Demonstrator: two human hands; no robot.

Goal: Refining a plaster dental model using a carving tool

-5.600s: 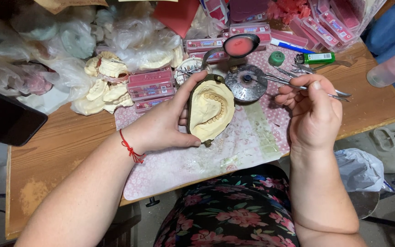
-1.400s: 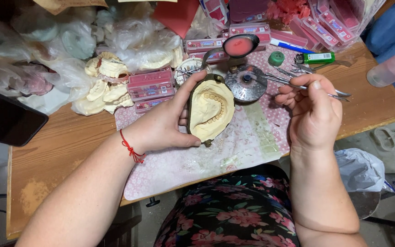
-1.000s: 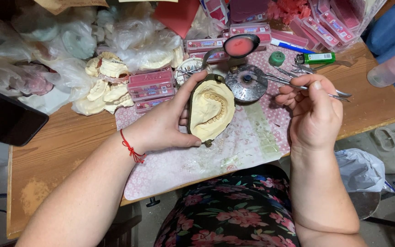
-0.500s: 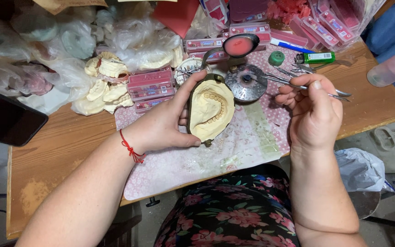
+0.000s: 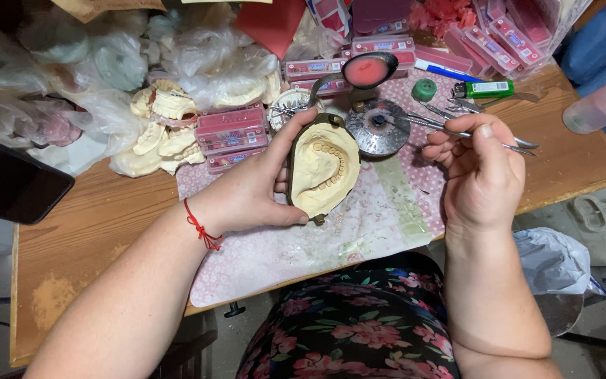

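Note:
My left hand (image 5: 257, 186) grips a cream plaster dental cast (image 5: 324, 168) set in a dark metal flask, tilted toward me above the table. A row of small teeth shows along the cast's arch. My right hand (image 5: 482, 175) pinches a thin metal instrument (image 5: 457, 130) whose tip lies over a round metal burner lid (image 5: 382, 126). A red string bracelet circles my left wrist.
A patterned plastic mat (image 5: 387, 210) covers the wooden table (image 5: 99, 217). Behind lie more plaster casts (image 5: 159, 130), pink tooth boxes (image 5: 229, 130), plastic bags, a spoon with pink wax (image 5: 366, 70), a green lighter (image 5: 485, 89), a bottle (image 5: 604, 102) and a black phone (image 5: 8, 182).

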